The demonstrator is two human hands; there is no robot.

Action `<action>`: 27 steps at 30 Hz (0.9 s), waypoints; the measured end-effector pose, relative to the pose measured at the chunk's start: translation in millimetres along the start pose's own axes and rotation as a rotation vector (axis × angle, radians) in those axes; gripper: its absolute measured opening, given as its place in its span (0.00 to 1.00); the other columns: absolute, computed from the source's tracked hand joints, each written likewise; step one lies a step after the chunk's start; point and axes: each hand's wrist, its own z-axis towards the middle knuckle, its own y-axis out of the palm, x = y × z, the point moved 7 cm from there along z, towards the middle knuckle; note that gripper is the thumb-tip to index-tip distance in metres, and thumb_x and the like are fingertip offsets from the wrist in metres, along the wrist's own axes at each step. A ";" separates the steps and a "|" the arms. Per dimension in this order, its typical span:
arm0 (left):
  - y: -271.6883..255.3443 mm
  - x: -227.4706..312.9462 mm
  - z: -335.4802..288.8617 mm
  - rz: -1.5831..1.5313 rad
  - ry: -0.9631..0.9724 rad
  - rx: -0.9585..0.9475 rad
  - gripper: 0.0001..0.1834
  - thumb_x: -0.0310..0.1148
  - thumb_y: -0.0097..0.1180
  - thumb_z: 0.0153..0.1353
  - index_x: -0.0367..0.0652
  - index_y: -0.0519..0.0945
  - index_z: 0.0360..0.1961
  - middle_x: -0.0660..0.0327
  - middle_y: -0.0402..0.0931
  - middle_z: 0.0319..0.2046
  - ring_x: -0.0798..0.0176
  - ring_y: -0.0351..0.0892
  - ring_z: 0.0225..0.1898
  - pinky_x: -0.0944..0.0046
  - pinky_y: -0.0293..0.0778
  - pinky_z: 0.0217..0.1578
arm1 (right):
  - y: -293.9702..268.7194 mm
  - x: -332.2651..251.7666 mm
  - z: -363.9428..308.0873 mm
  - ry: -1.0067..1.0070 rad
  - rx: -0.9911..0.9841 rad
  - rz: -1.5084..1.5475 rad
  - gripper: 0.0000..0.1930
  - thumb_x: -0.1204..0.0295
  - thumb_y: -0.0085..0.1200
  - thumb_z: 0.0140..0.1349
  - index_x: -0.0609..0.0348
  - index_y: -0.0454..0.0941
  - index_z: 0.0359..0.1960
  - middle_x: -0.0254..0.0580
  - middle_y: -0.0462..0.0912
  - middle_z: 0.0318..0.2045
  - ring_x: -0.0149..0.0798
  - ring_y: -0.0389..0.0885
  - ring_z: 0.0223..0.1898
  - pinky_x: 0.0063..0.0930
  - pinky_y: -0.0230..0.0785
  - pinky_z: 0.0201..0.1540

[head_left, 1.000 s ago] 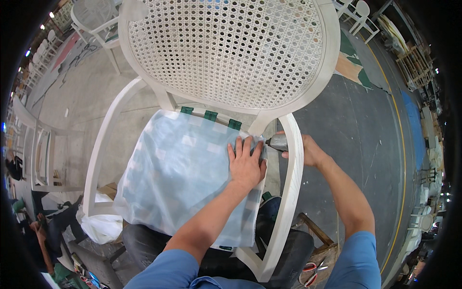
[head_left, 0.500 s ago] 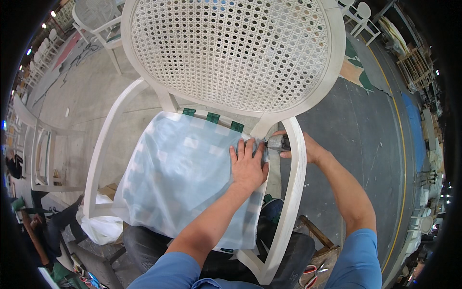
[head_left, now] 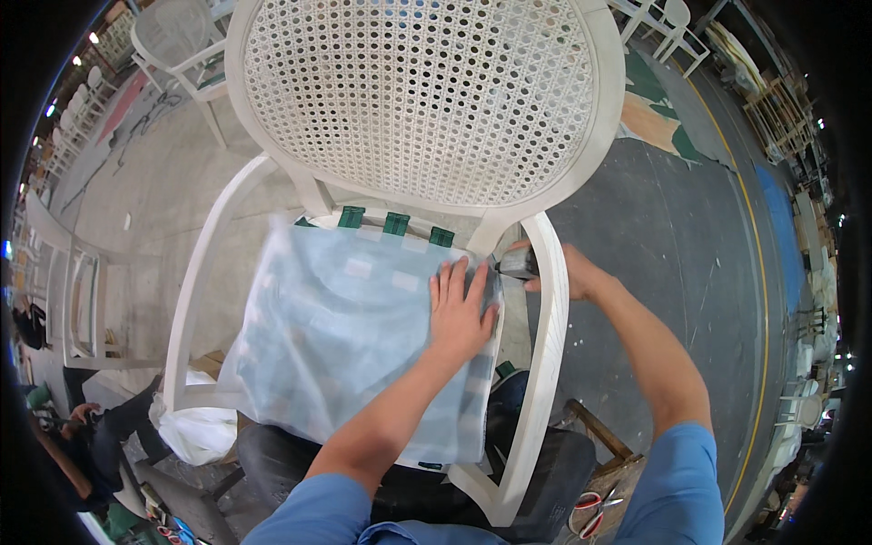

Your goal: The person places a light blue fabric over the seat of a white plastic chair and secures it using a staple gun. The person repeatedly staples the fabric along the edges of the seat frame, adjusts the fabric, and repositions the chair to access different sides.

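Note:
A white armchair frame [head_left: 549,318] with an oval woven cane back [head_left: 418,109] stands in front of me. Thin pale blue-white sheet material [head_left: 331,313] covers its seat, and green webbing ends [head_left: 396,223] stick out along the rear edge. My left hand [head_left: 460,320] lies flat on the sheet near the right rear corner, fingers spread. Beyond the right armrest, my right hand [head_left: 583,272] grips a grey and black staple gun [head_left: 518,263]. Its nose points at the seat's right rear edge; the armrest hides part of the tool and hand.
Red-handled scissors [head_left: 592,516] lie on a wooden stool [head_left: 627,481] at lower right. A white plastic bag [head_left: 202,434] hangs by the left front leg. Another bare chair frame [head_left: 84,282] stands at left. A person [head_left: 68,436] sits at lower left.
The view has shifted slightly, so the chair back appears further left. My left fingers have moved a little closer together. The staple gun remains at the seat's right rear corner.

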 end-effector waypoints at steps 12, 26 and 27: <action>14.5 17.8 -73.1 0.257 0.141 -0.308 0.32 0.48 0.48 0.78 0.53 0.68 0.79 0.64 0.55 0.82 0.38 0.44 0.83 0.29 0.40 0.79 | 23.1 7.4 -44.5 0.127 -0.036 0.332 0.36 0.81 0.74 0.57 0.49 0.78 0.70 0.37 0.89 0.50 0.29 0.82 0.48 0.31 0.78 0.57; 11.2 23.6 -69.7 0.266 0.143 -0.267 0.32 0.47 0.56 0.73 0.54 0.71 0.76 0.61 0.59 0.80 0.36 0.51 0.81 0.25 0.45 0.76 | 24.8 -21.7 -40.5 -0.117 -0.081 -0.088 0.36 0.69 0.75 0.54 0.45 0.79 0.68 0.53 0.87 0.54 0.54 0.87 0.53 0.43 0.78 0.62; 11.5 23.6 -70.0 0.264 0.143 -0.268 0.32 0.47 0.56 0.73 0.54 0.71 0.76 0.61 0.59 0.80 0.36 0.51 0.81 0.25 0.45 0.76 | 25.9 -21.7 -40.2 -0.110 -0.092 -0.115 0.36 0.67 0.76 0.54 0.44 0.78 0.68 0.54 0.87 0.55 0.57 0.86 0.54 0.45 0.78 0.62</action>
